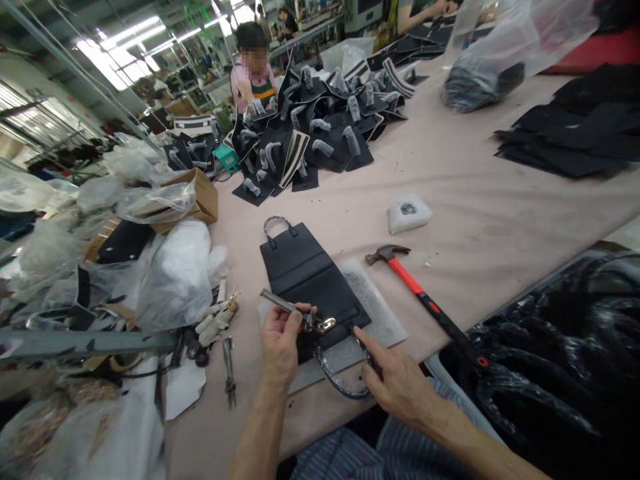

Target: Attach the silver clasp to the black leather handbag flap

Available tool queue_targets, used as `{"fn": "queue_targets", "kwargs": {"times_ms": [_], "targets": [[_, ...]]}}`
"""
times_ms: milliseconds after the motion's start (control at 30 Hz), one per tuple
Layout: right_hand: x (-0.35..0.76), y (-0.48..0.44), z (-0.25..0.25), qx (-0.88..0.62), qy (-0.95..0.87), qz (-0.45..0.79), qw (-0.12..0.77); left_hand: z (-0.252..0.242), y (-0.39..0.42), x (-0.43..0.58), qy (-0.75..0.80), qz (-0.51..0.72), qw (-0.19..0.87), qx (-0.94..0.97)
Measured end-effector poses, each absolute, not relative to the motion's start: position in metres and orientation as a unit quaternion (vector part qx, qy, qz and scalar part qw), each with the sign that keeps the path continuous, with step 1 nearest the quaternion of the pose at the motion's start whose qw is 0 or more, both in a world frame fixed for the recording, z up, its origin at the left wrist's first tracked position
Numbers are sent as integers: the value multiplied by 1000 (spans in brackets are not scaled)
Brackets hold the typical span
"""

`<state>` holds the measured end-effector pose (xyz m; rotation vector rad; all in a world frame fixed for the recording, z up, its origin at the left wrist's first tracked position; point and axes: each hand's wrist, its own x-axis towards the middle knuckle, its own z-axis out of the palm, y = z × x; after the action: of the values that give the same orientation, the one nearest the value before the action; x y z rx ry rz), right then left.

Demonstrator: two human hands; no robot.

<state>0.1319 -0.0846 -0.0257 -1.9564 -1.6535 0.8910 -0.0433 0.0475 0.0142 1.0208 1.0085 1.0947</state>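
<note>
A black leather bag piece lies unfolded in front of me, with a looped handle at each end. The near handle is wrapped in clear film. My left hand is closed round a slim metal tool, its flat end pointing up and left. Beside those fingers a shiny gold-coloured clasp sits over the bag's near end. My right hand has its index fingertip at the near handle's base, with the handle between finger and thumb. A grey slab is under the bag.
A claw hammer lies to the right, below a white block. Black bag pieces are heaped at the back. Another metal tool and plastic bags occupy the left. Film-wrapped black pieces fill the right. A person sits beyond.
</note>
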Motion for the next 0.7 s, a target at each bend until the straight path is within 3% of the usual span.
{"fn": "queue_targets", "kwargs": {"times_ms": [233, 700], "targets": [[134, -85, -32, -686, -602, 330, 242, -5, 51, 2, 415, 466, 643, 444], [137, -87, -41, -674, -594, 338, 281, -23, 50, 2, 449, 454, 610, 470]]}}
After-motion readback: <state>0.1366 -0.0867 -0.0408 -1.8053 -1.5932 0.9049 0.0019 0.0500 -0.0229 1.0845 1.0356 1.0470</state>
